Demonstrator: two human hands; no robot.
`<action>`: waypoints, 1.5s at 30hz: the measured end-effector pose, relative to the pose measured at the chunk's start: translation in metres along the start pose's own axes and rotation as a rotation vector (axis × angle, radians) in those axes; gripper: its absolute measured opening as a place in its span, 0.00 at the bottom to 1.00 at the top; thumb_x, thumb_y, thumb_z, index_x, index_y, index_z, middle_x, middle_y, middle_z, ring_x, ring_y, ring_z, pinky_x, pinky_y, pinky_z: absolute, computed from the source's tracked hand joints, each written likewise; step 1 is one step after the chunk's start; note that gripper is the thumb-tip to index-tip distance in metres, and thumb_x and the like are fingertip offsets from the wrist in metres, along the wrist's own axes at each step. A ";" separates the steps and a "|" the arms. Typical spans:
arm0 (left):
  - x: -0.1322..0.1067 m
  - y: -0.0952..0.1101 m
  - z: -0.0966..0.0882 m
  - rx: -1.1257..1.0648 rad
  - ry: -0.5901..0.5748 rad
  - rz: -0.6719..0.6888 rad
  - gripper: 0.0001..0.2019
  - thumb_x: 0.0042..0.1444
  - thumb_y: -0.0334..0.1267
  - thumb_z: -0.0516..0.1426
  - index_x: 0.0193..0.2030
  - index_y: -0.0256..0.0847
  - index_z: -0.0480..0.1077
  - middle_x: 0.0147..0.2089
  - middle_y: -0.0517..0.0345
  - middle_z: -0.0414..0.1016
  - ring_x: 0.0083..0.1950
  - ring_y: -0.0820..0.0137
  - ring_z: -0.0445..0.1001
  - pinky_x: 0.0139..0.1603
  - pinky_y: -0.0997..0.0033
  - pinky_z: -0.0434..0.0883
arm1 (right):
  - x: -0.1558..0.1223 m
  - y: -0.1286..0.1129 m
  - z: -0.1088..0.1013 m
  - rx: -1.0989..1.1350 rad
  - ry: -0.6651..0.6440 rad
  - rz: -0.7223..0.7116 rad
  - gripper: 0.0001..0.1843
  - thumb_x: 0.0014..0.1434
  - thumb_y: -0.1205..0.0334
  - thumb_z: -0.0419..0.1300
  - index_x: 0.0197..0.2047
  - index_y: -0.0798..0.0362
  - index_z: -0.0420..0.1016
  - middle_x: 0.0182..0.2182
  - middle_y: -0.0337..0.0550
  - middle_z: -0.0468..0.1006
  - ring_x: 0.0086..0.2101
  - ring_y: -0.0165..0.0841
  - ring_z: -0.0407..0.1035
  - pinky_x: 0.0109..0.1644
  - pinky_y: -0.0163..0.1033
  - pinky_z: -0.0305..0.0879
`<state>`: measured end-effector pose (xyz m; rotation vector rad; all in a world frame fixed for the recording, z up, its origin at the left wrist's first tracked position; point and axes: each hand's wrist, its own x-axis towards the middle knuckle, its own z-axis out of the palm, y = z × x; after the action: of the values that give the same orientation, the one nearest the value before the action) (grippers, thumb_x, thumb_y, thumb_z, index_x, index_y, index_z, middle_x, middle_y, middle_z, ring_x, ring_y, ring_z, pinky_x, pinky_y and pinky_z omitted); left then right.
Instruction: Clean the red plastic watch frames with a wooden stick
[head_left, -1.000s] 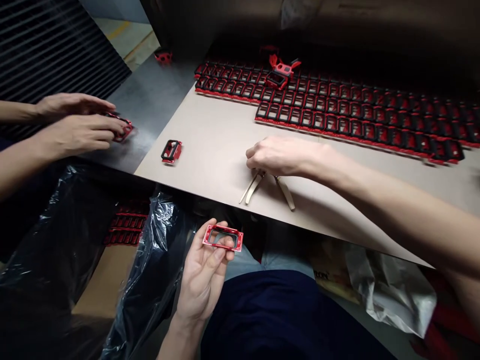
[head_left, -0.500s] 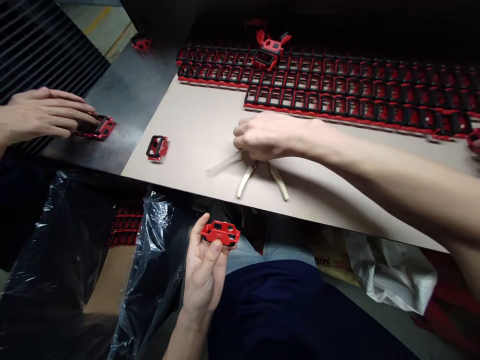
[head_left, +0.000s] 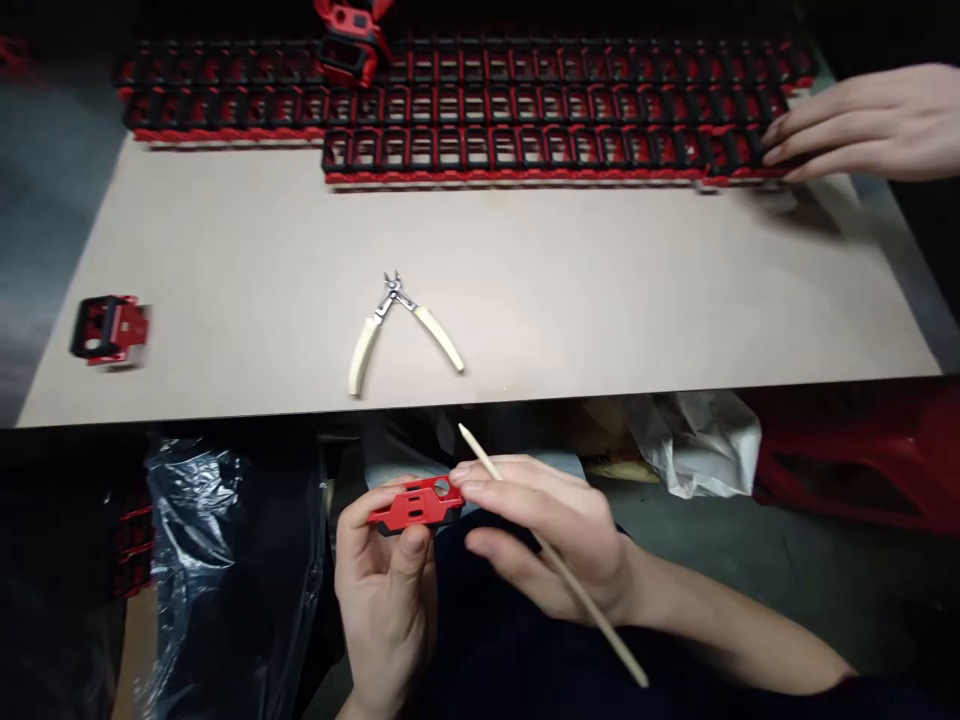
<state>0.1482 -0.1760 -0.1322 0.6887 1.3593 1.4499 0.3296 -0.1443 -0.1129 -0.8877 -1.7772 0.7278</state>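
Grip of the left hand (head_left: pixel 386 580) was pressed closed, thumb and fingers pinching a flat red-and-black moulded plastic frame (head_left: pixel 412 507) low over the person's lap, its long side lying crosswise and its slots and small round hole facing up. Grip of the right hand (head_left: pixel 547 535) was closed too, curled around a thin pale wooden stick (head_left: pixel 596 630). The stick's pointed end stood up just past the frame's right end, and its other end slanted down and away to the right. The right fingertips (head_left: pixel 469 470) appeared to touch that end of the frame, so both hands were working together on the one piece, below the edge of the tabletop.

Ahead of the grip, a beige board tabletop (head_left: pixel 225 250) carried steel side cutters with cream handles (head_left: pixel 394 300), lying with handles spread and no hand on them. Farther beyond stood long rows of red-and-black frames (head_left: pixel 555 150), with a co-worker's hand (head_left: pixel 862 125) resting at their right end. A single blurred red-and-black frame (head_left: pixel 109 330) sat well to the left of the grip. A black plastic bag (head_left: pixel 225 530) lay just left of it, and a crumpled white plastic bag (head_left: pixel 697 445) to its right.
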 end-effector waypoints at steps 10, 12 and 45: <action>-0.023 -0.018 0.005 0.141 -0.004 0.051 0.17 0.54 0.49 0.76 0.46 0.48 0.81 0.46 0.61 0.83 0.49 0.69 0.82 0.53 0.74 0.79 | -0.034 0.003 0.018 0.169 0.265 0.154 0.27 0.65 0.74 0.69 0.63 0.43 0.79 0.45 0.47 0.90 0.45 0.41 0.87 0.51 0.47 0.87; -0.025 -0.017 0.004 0.169 -0.012 0.084 0.16 0.55 0.48 0.76 0.47 0.49 0.82 0.47 0.61 0.84 0.49 0.69 0.83 0.53 0.75 0.80 | -0.036 0.003 0.018 0.183 0.261 0.169 0.27 0.65 0.75 0.69 0.63 0.42 0.79 0.45 0.47 0.90 0.45 0.40 0.87 0.50 0.48 0.87; -0.015 -0.001 -0.018 0.135 -0.106 -0.057 0.21 0.47 0.46 0.80 0.48 0.54 0.87 0.41 0.63 0.90 0.38 0.74 0.88 0.40 0.89 0.78 | -0.036 0.003 0.019 1.069 0.129 0.867 0.20 0.60 0.67 0.79 0.53 0.42 0.84 0.51 0.40 0.89 0.48 0.27 0.84 0.53 0.30 0.81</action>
<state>0.1369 -0.1966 -0.1334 0.7961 1.3914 1.2680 0.3210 -0.1739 -0.1398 -0.8537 -0.5876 1.8677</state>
